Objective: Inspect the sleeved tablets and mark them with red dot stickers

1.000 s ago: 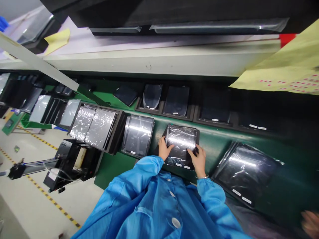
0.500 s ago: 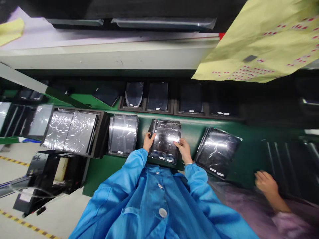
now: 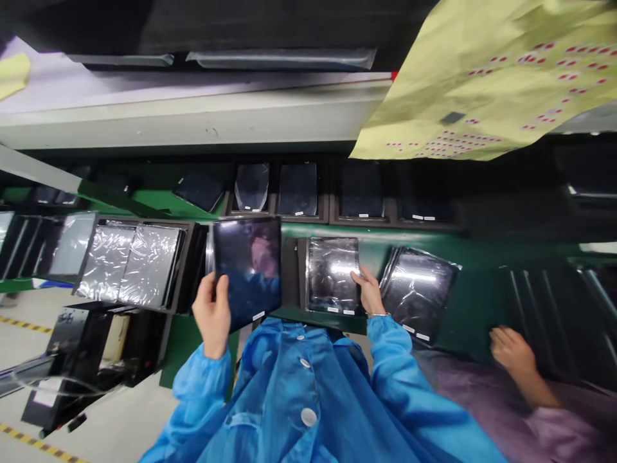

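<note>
In the head view my left hand (image 3: 213, 315) pinches the left edge of a glossy dark screen panel (image 3: 248, 270), raised and tilted slightly. A small white label shows at its lower edge, and it mostly hides a stack of panels behind it. My right hand (image 3: 369, 290) has thumb and fingers closed at the right edge of a plastic-wrapped screen panel (image 3: 332, 273) with two white labels. That panel rests on a black foam tray (image 3: 290, 273) in front of my body.
Right of me lies a tilted stack of wrapped panels (image 3: 419, 289). A co-worker's hand (image 3: 513, 350) is further right. Foam-framed panels (image 3: 297, 190) line the back of the green bench (image 3: 472, 257). A box of silvery wrapped panels (image 3: 149, 263) stands left; a yellow sheet (image 3: 424, 109) hangs above.
My left hand has moved left, carrying a dark panel away from the middle stack. My right hand stays at the wrapped panel's right edge. The whole view has shifted slightly.
</note>
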Motion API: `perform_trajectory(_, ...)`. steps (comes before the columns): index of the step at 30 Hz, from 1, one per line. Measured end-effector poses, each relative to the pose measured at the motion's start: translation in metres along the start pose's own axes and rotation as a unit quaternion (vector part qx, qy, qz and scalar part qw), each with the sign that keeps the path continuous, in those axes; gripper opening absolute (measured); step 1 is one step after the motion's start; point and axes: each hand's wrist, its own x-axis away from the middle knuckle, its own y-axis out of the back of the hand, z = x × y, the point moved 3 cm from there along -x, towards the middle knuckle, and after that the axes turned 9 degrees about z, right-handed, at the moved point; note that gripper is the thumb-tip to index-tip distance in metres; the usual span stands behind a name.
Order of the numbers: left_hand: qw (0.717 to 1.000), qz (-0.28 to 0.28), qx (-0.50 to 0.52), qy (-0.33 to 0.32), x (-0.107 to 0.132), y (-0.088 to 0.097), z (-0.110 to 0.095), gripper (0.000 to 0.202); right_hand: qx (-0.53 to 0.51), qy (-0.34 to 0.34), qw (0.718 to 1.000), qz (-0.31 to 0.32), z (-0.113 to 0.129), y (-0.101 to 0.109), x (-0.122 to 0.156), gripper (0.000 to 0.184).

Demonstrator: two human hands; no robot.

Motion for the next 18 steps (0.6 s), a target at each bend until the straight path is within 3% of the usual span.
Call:
perform_trajectory(3, 0.996, -0.081, 0.048, 0.002, -0.006, 0.033, 0.007, 0.039, 0.035, 0.015, 0.999, 0.02, 0.004, -0.021, -0.003, 0.034)
perform_trajectory(7, 0.984, -0.118, 0.12, 0.057, 0.003, 0.044, 0.033, 0.039, 0.072, 0.01, 0.997, 0.037, 0.008, -0.038, 0.0, 0.029)
perform_trajectory(13, 0.984, -0.037, 0.137, 0.109, 0.032, 0.022, 0.053, 0.04, 0.034, -0.032, 0.995, 0.089, 0.013, -0.056, 0.02, 0.072)
perform_trajectory(18, 0.981, 0.043, 0.153, 0.115, 0.045, -0.005, 0.052, 0.036, -0.047, -0.061, 0.992, 0.102, 0.03, -0.066, 0.045, 0.078)
